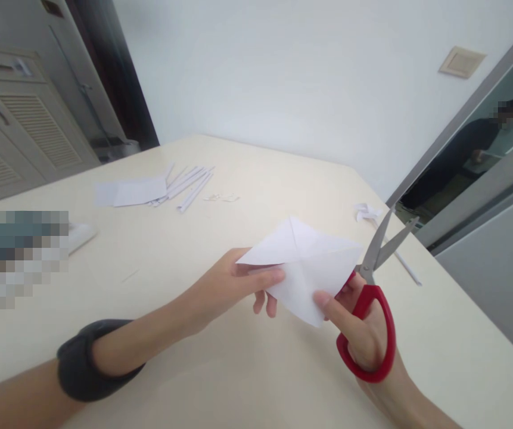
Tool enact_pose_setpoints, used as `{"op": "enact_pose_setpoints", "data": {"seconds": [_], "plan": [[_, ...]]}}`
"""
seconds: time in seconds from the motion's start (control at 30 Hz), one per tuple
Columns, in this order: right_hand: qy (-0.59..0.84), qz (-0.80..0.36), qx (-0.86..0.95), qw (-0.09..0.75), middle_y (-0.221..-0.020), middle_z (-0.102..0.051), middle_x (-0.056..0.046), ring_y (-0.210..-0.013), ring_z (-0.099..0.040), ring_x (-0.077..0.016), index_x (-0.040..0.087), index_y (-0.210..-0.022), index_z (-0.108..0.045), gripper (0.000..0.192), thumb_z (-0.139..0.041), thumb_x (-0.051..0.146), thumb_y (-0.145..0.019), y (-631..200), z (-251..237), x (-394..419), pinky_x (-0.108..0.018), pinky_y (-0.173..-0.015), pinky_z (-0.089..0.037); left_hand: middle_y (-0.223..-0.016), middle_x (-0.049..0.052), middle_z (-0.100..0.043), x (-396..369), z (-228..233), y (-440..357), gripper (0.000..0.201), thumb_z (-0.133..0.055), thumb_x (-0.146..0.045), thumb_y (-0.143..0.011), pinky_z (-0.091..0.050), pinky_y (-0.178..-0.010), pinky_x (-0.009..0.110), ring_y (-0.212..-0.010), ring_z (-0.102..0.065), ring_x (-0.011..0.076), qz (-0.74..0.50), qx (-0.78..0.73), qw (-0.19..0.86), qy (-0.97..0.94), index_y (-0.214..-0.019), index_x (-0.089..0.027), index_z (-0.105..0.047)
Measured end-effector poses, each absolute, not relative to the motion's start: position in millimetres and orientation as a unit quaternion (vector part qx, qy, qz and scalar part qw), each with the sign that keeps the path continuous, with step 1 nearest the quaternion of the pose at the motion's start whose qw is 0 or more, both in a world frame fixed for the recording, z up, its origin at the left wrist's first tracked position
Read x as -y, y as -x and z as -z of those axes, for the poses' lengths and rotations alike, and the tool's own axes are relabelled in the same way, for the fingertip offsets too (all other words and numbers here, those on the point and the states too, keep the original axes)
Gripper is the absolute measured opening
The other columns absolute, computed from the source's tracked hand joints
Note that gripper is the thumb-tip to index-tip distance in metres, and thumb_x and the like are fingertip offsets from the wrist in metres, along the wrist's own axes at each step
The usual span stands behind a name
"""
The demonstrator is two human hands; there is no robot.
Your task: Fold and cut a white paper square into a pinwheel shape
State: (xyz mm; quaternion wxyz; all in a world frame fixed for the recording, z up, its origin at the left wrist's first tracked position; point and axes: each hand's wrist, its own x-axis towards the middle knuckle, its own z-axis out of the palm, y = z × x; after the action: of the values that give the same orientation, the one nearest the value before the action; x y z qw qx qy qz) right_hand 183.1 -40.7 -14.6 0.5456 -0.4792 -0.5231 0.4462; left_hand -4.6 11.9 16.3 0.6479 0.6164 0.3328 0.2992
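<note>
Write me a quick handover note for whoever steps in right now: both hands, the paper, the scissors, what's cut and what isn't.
Left hand: pinches the folded paper by its left corner, above the table.
Right hand: in the red scissors, blades open, beside the paper's right edge; a finger touches the paper too.
Done: paper is folded with creases; strips and scraps lie at the far side.
Left: no cut shows in this piece.

Left hand (233,283) pinches folded paper (303,265); right hand (363,333) holds scissors (372,286) (blades apart).
</note>
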Motion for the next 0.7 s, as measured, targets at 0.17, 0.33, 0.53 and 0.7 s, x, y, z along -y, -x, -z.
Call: {"op": "enact_pose_setpoints", "data": {"seconds": [0.17,0.33,0.53,0.7], "plan": [[0.477,-0.418,0.52,0.572,-0.085,-0.066,-0.003,-0.069,-0.058,-0.0168,0.021,-0.098,-0.063,0.019,-0.062,0.028,-0.08,-180,15,41,-0.025,-0.055,-0.045,-0.067,0.001,-0.063,-9,-14,4,0.012,-0.062,-0.025,-0.08,-0.042,-0.054,0.022,-0.06,-0.057,0.0113,-0.315,-0.244,0.718,-0.571,-0.086,-0.014,-0.061],[0.442,-0.41,0.535,0.592,-0.075,-0.064,-0.001,-0.06,-0.054,-0.015,0.022,-0.089,-0.06,0.011,-0.062,0.028,-0.08,-179,13,42,-0.025,-0.051,-0.041,-0.071,0.003,-0.063,-2,-8,-1,0.022,-0.067,-0.03,-0.075,-0.045,-0.063,0.026,-0.068,-0.056,0.0144,-0.274,-0.243,0.71,-0.602,-0.089,-0.013,-0.063],[0.437,-0.437,0.552,0.56,-0.071,-0.063,0.0,-0.062,-0.055,-0.0151,0.02,-0.087,-0.058,0.009,-0.059,0.028,-0.083,-177,12,45,-0.026,-0.056,-0.044,-0.076,0.003,-0.06,1,2,-7,0.025,-0.049,-0.034,-0.087,-0.045,-0.063,0.027,-0.062,-0.058,0.0117,-0.217,-0.261,0.695,-0.633,-0.081,-0.013,-0.061],[0.442,-0.444,0.55,0.553,-0.081,-0.066,-0.003,-0.076,-0.06,-0.0184,0.019,-0.087,-0.057,0.01,-0.058,0.028,-0.083,-177,15,45,-0.029,-0.067,-0.049,-0.069,0.001,-0.06,3,-3,-7,0.031,-0.045,-0.035,-0.089,-0.047,-0.068,0.027,-0.063,-0.057,0.0123,-0.203,-0.306,0.646,-0.669,-0.072,-0.014,-0.06]]}}
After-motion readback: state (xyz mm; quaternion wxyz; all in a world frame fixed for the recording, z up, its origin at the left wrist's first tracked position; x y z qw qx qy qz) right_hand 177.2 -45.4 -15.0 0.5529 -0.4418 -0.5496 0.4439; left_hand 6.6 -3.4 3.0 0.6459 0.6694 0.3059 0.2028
